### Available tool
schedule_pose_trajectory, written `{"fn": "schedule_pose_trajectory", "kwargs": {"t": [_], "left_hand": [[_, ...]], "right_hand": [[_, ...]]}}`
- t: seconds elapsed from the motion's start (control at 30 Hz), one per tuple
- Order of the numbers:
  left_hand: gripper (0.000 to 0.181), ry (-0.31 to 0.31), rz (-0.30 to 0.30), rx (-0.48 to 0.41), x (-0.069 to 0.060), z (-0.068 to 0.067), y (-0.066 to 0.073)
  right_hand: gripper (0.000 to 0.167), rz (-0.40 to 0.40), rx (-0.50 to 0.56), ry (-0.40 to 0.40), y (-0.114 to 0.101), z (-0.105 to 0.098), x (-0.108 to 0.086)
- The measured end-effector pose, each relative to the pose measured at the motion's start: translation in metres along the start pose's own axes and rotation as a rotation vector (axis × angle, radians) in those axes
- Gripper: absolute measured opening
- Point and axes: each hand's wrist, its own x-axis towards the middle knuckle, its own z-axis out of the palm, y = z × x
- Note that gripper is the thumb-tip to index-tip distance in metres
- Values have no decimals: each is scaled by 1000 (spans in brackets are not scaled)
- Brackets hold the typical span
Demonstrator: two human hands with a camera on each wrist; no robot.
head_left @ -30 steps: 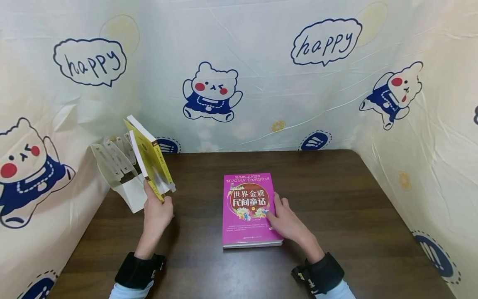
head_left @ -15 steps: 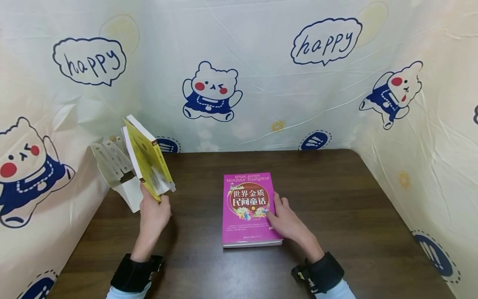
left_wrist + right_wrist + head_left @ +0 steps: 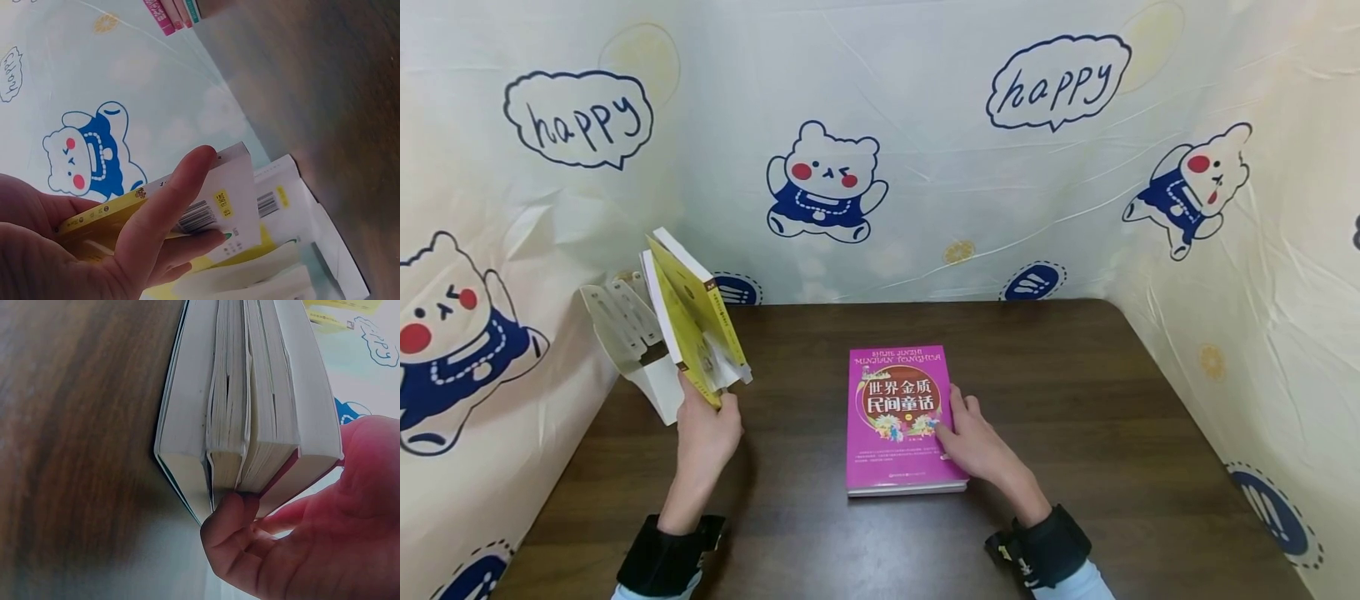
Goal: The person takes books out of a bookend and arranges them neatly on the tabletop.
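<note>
My left hand (image 3: 707,433) grips a thin yellow book (image 3: 672,321) by its lower end, holding it tilted upright. In the left wrist view the thumb lies along one side of this book (image 3: 234,194), with fingers on the other. Just right of it in the head view stands a second yellow book (image 3: 721,321), by a white slotted book stand (image 3: 658,387). My right hand (image 3: 988,446) holds the right edge of a book stack topped by a pink book (image 3: 895,467). Its curled fingers (image 3: 228,528) touch the page edges of several stacked books (image 3: 250,394), thumb on the cover.
A dark wooden table (image 3: 1060,358) carries everything. A patterned cloth (image 3: 925,192) with bears and "happy" bubbles hangs behind and along both sides. The white stand sits at the table's far left, close to the cloth.
My left hand has shifted slightly left and towards me, tilting its yellow book left, so the gap to the other yellow book has widened. The right hand and the stack have stayed put.
</note>
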Motion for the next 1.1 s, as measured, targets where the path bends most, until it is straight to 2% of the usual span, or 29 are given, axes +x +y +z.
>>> {"fn": "schedule_pose_trajectory", "kwargs": {"t": [0.23, 0.7, 1.0, 1.1], "left_hand": [[70, -32, -18, -29, -8, -5, 7], [61, -64, -20, -24, -21, -11, 21], [61, -70, 19, -20, -28, -12, 26], [60, -72, 15, -9, -30, -14, 29]], "right_hand": [[83, 1, 10, 4, -1, -1, -1], [83, 3, 6, 5, 1, 1, 1], [83, -1, 14, 6, 2, 1, 1], [84, 0, 20, 4, 2, 2, 0]]}}
